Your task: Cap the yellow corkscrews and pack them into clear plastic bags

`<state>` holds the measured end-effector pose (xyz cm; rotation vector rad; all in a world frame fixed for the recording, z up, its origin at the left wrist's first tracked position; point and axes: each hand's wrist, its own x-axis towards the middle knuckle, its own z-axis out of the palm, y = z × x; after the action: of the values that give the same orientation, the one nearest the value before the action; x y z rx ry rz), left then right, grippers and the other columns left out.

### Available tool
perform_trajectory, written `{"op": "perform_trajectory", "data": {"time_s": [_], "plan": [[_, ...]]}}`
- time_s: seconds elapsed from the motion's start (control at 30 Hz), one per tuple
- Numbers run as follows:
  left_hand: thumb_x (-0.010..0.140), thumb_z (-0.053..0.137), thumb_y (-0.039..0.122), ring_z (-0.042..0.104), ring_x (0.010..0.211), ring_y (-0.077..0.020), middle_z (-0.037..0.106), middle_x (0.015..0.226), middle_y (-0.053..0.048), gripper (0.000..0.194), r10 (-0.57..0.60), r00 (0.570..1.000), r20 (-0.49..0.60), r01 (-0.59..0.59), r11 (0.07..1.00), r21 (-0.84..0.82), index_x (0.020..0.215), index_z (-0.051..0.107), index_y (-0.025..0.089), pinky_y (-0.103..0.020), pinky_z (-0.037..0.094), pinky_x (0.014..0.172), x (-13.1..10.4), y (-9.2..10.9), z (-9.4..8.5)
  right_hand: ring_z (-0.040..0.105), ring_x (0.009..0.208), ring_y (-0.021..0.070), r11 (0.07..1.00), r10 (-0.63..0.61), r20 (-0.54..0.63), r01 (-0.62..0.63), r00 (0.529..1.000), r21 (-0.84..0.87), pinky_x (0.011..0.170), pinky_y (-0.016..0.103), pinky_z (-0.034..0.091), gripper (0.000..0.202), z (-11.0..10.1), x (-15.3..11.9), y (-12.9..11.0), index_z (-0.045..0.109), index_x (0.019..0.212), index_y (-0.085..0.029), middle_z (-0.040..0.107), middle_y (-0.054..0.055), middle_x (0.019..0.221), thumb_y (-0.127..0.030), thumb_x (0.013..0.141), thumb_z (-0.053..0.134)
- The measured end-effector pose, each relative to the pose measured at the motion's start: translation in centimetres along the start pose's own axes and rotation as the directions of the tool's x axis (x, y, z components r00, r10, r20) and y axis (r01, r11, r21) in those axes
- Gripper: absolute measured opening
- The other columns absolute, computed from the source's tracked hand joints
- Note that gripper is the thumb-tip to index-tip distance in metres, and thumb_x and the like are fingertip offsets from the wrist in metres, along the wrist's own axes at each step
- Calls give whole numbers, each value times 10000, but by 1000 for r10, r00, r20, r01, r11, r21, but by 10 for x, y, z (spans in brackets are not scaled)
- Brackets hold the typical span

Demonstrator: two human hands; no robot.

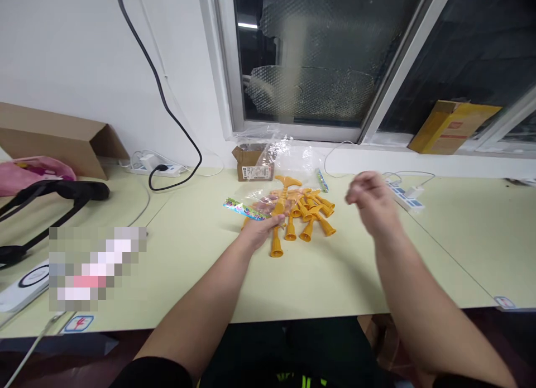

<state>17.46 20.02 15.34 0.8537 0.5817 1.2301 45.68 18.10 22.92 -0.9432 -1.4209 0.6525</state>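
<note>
My left hand (263, 229) is closed around a yellow plastic piece (285, 194) with a forked top and a ridged stem, held upright over the table. Beside this hand, a clear plastic bag with a colourful printed header strip (245, 208) spreads out; I cannot tell whether the fingers also grip it. Just right of the hand lies a pile of yellow plastic pieces (310, 215) with flared, hollow ends, several of them pointing toward me. My right hand (372, 201) is raised right of the pile, slightly blurred, its fingers curled together; whatever they may hold is hidden.
Behind the pile stand an open small cardboard box (253, 167) and crumpled clear plastic (299, 156). Power strips (406, 197) lie near the wall. A black headset-like frame (62, 192) and a larger cardboard box (54, 131) occupy the left side.
</note>
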Motion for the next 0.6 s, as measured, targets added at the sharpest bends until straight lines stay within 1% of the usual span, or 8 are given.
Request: {"op": "perform_trajectory", "data": {"time_s": [0.1, 0.2, 0.3, 0.37, 0.43, 0.5, 0.53, 0.6], "plan": [[687, 945, 228, 745, 983, -212, 729, 1165, -42, 500, 3, 1000, 25, -3, 1000, -3, 1099, 663, 245, -345, 617, 851, -2, 0, 1, 561, 695, 147, 992, 94, 42, -97, 995, 77, 670, 299, 531, 335, 26, -3, 31, 565, 1065, -277, 576, -13, 867, -445, 820, 720], [763, 901, 356, 728, 1074, -269, 715, 1235, -70, 407, -4, 1000, -6, 4, 999, -47, 1078, 677, 230, -445, 635, 892, -1, 3, 1, 535, 698, 156, 988, 148, -27, -147, 989, 50, 684, 307, 504, 318, 39, -4, 58, 524, 988, -269, 547, -14, 827, -479, 797, 665], [797, 871, 414, 706, 1135, -298, 708, 1275, -76, 381, -15, 999, -44, 12, 997, -73, 1068, 683, 224, -478, 650, 874, 0, 7, 0, 513, 692, 159, 970, 174, -8, -173, 985, -170, 679, 304, 464, 257, 26, -9, 74, 539, 872, -244, 550, -10, 763, -465, 810, 654], [816, 848, 451, 704, 1134, -301, 704, 1300, -73, 378, -20, 998, -52, 16, 997, -82, 1072, 679, 230, -478, 663, 828, 0, 10, -1, 509, 684, 158, 908, 225, 39, -195, 974, -371, 661, 304, 440, 250, 11, -15, 80, 576, 856, -230, 583, -1, 761, -459, 817, 669], [837, 818, 489, 704, 1139, -313, 695, 1332, -78, 385, -31, 998, -50, 27, 996, -87, 1087, 669, 237, -479, 673, 782, 1, 12, -2, 534, 681, 161, 823, 335, 113, -233, 935, -518, 644, 303, 435, 269, 0, -21, 84, 617, 896, -225, 628, 4, 785, -464, 804, 700], [857, 791, 510, 703, 1154, -323, 691, 1349, -85, 388, -44, 998, -49, 39, 995, -87, 1105, 661, 241, -478, 676, 763, 1, 14, -2, 575, 687, 169, 749, 457, 177, -271, 872, -604, 639, 303, 446, 295, -4, -26, 86, 643, 945, -229, 663, 6, 807, -466, 789, 724], [866, 781, 511, 702, 1163, -323, 693, 1347, -87, 386, -48, 998, -51, 44, 995, -86, 1115, 656, 244, -476, 677, 766, 0, 14, -2, 597, 699, 175, 718, 496, 181, -284, 849, -635, 645, 305, 455, 310, -3, -27, 87, 652, 971, -231, 678, 10, 820, -463, 782, 733], [875, 775, 501, 705, 1167, -319, 707, 1320, -86, 383, -56, 997, -58, 51, 995, -86, 1137, 647, 252, -472, 675, 780, 1, 15, -3, 632, 731, 188, 667, 518, 126, -308, 846, -678, 660, 308, 465, 338, 3, -29, 89, 660, 1020, -233, 702, 21, 845, -437, 766, 750]]}}
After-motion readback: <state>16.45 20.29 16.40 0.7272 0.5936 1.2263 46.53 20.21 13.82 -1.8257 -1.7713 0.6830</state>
